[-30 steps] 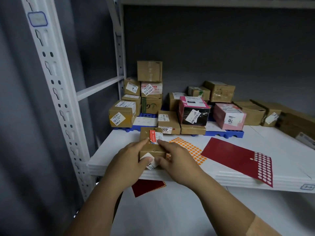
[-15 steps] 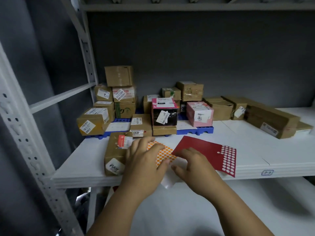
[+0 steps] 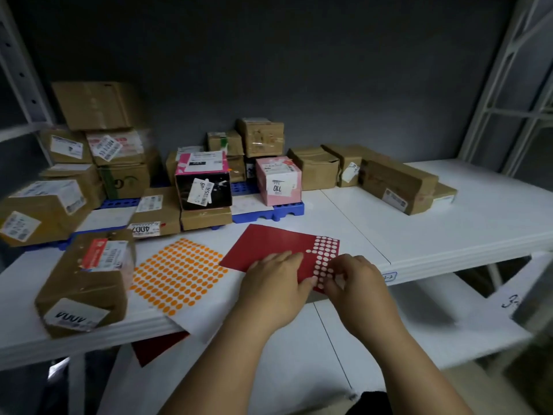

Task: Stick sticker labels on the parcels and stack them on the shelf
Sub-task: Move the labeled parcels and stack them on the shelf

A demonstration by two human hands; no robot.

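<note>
Head view: left hand [image 3: 273,284] pressed flat on the red sticker sheet [image 3: 269,247], right hand [image 3: 354,280] pinched its near edge

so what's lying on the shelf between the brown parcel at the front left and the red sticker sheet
In the head view, the orange dot-sticker sheet lies flat between the brown parcel and the red sticker sheet, partly overhanging the shelf edge.

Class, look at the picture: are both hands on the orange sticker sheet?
No. Both the left hand and right hand are on the red sheet.
</note>
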